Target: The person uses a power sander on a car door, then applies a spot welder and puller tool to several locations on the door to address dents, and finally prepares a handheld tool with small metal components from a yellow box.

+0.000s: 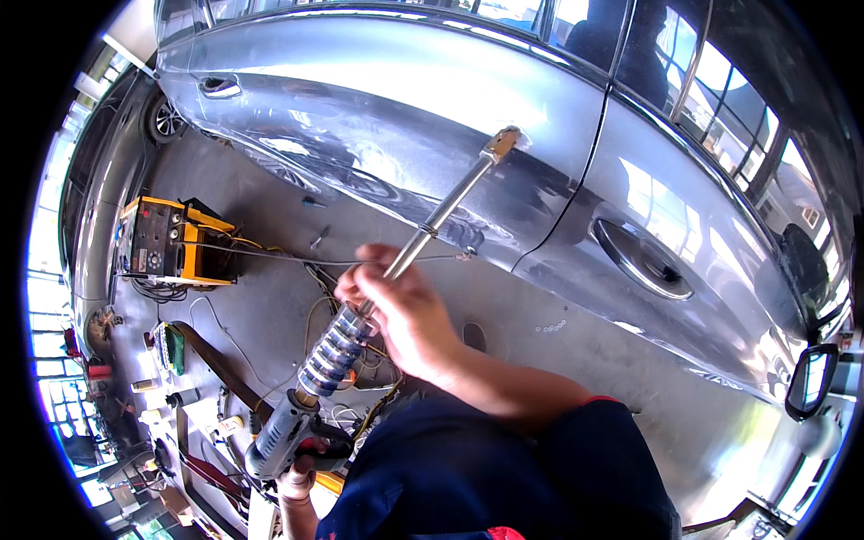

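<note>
A slide-hammer dent puller runs diagonally up from lower left. Its brass-coloured tip meets the silver-grey car door just left of the seam between two doors. At the lower end is a grey pistol-grip gun, whose handle my left hand grips; the palm is partly hidden. My right hand is closed around the metal shaft, slightly blurred, directly above the ribbed metal sliding weight.
A yellow and black welding machine stands on the floor at left, with cables running from it. Beyond it is another car. Tools and boxes clutter the lower left. A door handle and side mirror protrude at right.
</note>
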Demonstrator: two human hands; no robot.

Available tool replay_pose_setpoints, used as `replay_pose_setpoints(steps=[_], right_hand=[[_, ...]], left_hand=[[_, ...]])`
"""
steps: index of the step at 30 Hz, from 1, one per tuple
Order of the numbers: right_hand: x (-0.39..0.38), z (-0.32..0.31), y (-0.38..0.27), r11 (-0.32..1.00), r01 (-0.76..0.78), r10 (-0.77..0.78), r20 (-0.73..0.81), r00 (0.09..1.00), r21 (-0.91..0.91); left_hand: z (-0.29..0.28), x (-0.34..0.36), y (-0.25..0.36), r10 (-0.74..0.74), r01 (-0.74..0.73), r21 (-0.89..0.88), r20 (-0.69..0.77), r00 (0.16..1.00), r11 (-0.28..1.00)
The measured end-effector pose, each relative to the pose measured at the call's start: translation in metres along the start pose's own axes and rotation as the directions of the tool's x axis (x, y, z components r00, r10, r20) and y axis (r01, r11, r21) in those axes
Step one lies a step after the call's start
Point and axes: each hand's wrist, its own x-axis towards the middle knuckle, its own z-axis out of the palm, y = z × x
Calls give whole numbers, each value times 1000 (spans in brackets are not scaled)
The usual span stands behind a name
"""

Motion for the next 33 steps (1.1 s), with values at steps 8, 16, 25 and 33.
replay_pose_setpoints(steps=[8,16,25,33], right_hand=[[30,-18,-19,808,-282,-48,535,843,517],[-2,-2,-27,903,-74,45,78,996,424],[-1,-5,-25,914,-72,56,53,997,400],[4,-2,13,934,-199,132,231,964,296]], left_hand=[[-22,-1,-2,260,-179,629,-37,965,756],[5,-12,-3,101,-94,167,-38,994,982],[13,-10,2,248,-210,562,9,969,800],[23,-10,4,57,-56,145,-5,998,988]])
